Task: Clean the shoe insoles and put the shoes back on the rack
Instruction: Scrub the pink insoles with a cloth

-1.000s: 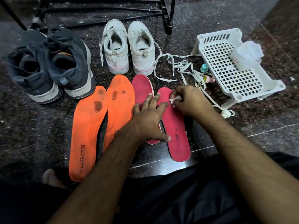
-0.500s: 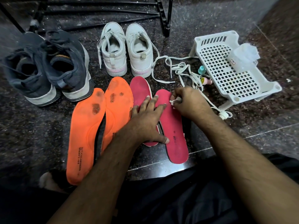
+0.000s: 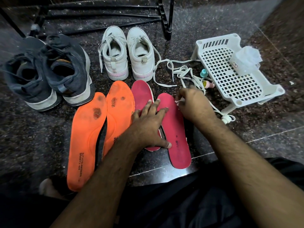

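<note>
Two stained orange insoles point(image 3: 87, 142) and two pink insoles point(image 3: 176, 137) lie side by side on the dark stone floor. My left hand point(image 3: 148, 125) presses flat with spread fingers across both pink insoles. My right hand point(image 3: 193, 105) pinches a small white wipe point(image 3: 178, 102) against the top right edge of the right pink insole. Behind the insoles stand a pair of dark grey sneakers point(image 3: 47, 71) and a pair of white sneakers point(image 3: 128, 55). The black shoe rack point(image 3: 166, 18) stands at the back.
A white plastic basket point(image 3: 233, 69) lies at the right with a clear plastic container point(image 3: 246, 60) on it. Two small bottles point(image 3: 207, 79) and loose white laces point(image 3: 184, 71) lie between basket and white sneakers. My dark-clothed lap fills the bottom.
My right hand with the wipe has shifted slightly along the pink insole's upper edge. My left hand stays pressed on the pink insoles. The camera has tilted a little.
</note>
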The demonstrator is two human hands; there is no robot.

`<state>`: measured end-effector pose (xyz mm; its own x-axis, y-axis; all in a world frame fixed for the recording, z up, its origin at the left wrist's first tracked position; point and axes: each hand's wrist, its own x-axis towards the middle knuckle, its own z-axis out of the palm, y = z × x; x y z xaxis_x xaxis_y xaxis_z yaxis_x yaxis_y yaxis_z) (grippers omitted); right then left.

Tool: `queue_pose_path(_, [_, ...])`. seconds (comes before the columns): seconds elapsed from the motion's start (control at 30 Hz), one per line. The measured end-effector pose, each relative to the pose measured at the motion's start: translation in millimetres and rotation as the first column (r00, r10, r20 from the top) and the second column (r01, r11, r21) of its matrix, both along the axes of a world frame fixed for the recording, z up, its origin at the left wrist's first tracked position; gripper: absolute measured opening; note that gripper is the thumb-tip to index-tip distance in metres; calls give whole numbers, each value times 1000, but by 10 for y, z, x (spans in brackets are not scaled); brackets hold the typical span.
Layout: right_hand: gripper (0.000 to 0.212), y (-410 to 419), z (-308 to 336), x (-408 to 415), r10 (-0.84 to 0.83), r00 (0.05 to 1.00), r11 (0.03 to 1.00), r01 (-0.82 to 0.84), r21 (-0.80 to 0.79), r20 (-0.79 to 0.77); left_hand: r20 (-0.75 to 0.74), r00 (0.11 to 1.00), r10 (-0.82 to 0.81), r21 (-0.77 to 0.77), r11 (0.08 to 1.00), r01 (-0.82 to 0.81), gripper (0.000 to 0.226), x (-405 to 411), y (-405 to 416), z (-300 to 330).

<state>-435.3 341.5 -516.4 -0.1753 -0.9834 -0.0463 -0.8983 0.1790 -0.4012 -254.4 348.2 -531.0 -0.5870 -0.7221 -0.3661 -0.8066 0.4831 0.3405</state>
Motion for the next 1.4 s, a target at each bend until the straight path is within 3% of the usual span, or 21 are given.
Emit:
queue_pose_path(0.1, [16, -8, 53, -27, 8, 999, 999, -7, -36, 34, 8, 1000, 4, 1, 1000, -4, 128, -7, 2, 2])
queue_pose_path(0.2, [11, 3, 54, 39, 102, 991, 993, -106, 47, 90, 8, 1000, 3, -2, 1000, -3, 128, -11, 0, -1])
queue_pose_path(0.27, [15, 5, 18, 63, 82, 994, 993, -88, 84, 70, 6, 1000, 4, -1, 1000, -4, 127, -6, -2, 0])
queue_pose_path(0.4, [17, -14, 16, -21, -31, 999, 1000, 31, 1, -41, 0, 1000, -1, 0, 1000, 1, 127, 2, -3, 2])
queue_pose_path(0.5, [14, -13, 78, -26, 24, 999, 999, -23, -34, 46, 4, 1000, -4, 5, 1000, 4, 127, -2, -3, 8])
queue_pose_path(0.57, [10, -11, 71, 21, 78, 993, 996, -82, 35, 91, 6, 1000, -3, 5, 1000, 3, 128, -3, -6, 6])
queue_pose_path(0.67, [12, 5, 18, 43, 25, 996, 994, -34, 104, 84, 2, 1000, -1, 6, 1000, 1, 127, 1, -3, 2])
queue_pose_path(0.8, [15, -14, 17, -46, -54, 998, 998, 53, -27, -12, 10, 1000, -3, 3, 1000, 3, 127, -2, -2, 5])
queue_pose_path(0.97, [13, -2, 53, 46, 111, 991, 993, -113, 21, 78, 16, 1000, -2, -1, 1000, 2, 128, -8, -1, -2])
queue_pose_path(1.07, [12, 6, 5, 37, 40, 996, 996, -45, 75, 74, 14, 1000, 0, 4, 1000, 0, 128, -5, -3, -11])
queue_pose_path(1.2, [16, -12, 32, -69, -67, 998, 997, 66, -27, -18, 2, 1000, -1, 7, 1000, 1, 127, 4, -2, -7])
queue_pose_path(1.33, [13, -18, 65, 18, 74, 993, 997, -73, -18, 91, -1, 1000, -3, 3, 1000, 3, 127, -2, 2, 8])
queue_pose_path(1.4, [10, -11, 15, 63, 95, 993, 994, -99, 43, 75, -1, 1000, -2, 0, 1000, 2, 127, -1, -2, 6])
